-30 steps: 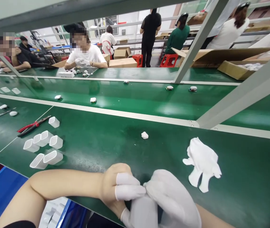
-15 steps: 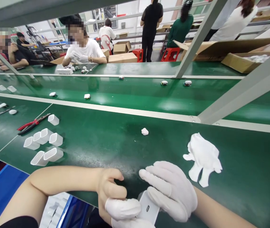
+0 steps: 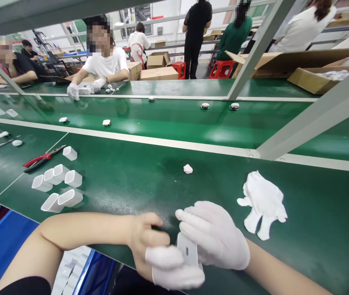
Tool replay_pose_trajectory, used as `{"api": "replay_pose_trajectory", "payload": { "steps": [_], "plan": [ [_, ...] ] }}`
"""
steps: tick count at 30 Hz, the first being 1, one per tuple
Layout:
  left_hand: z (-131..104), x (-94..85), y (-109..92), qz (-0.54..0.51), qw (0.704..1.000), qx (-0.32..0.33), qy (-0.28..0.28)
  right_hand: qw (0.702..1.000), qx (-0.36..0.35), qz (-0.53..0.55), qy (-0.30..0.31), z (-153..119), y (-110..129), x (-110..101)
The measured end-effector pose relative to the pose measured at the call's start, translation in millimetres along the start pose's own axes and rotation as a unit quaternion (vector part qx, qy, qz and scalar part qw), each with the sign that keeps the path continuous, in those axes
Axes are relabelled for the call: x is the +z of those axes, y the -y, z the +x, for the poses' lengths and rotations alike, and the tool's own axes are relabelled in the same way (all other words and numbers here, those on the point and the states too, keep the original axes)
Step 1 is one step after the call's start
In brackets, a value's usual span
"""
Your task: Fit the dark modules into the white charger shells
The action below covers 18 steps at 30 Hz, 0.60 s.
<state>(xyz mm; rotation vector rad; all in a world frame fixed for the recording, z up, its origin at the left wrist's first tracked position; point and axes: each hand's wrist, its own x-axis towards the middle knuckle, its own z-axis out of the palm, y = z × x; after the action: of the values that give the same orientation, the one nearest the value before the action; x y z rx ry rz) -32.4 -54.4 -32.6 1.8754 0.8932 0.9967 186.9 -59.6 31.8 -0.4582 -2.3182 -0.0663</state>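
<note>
A white charger (image 3: 188,249) with a small oval port on its facing end sits low in the head view, between my two hands. My left hand (image 3: 154,242) grips it from the left; white cloth covers some fingers and the rest are bare. My right hand (image 3: 216,235), in a white glove, presses against its other side with fingers together, hiding part of it. Beyond them lies a small white lump (image 3: 188,169). A loose white glove (image 3: 263,200) rests flat at the right.
Several open white casings (image 3: 73,178) stand to the left, near red-handled pliers (image 3: 44,159). Past a pale rail (image 3: 162,140), small parts (image 3: 204,106) lie on a green belt. A slanted metal post (image 3: 309,108) rises at right. A co-worker (image 3: 107,61) sits opposite.
Both hands and the charger have shifted slightly upward, and the charger has turned a little. Parts on the belt have moved left. The co-worker opposite has lowered both hands to the table.
</note>
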Motion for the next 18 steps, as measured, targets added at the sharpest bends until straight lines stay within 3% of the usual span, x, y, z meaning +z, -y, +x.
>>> {"api": "replay_pose_trajectory", "payload": {
  "steps": [2,4,7,9,14,18],
  "plan": [
    [14.9,-5.8,-17.0,0.053,0.993,0.106,0.015,0.990,0.104,0.091,-0.015,-2.3,2.6,4.6],
    [30.6,-10.7,-32.8,0.117,0.973,0.199,-0.006,0.953,0.248,0.170,-0.029,-4.5,6.6,7.9],
    [46.8,-13.7,-46.3,0.130,0.970,0.205,-0.031,0.880,0.414,0.226,-0.045,-7.0,11.5,10.0],
    [50.5,-13.0,-47.5,0.117,0.978,0.173,-0.021,0.860,0.449,0.241,-0.042,-7.4,12.5,10.4],
    [46.2,-7.6,-42.9,0.079,0.992,0.097,0.018,0.861,0.450,0.238,-0.025,-3.3,11.6,11.3],
    [40.2,-3.1,-45.1,0.003,0.998,0.066,0.020,0.842,0.478,0.250,-0.018,0.9,16.4,12.6]
  ]
}}
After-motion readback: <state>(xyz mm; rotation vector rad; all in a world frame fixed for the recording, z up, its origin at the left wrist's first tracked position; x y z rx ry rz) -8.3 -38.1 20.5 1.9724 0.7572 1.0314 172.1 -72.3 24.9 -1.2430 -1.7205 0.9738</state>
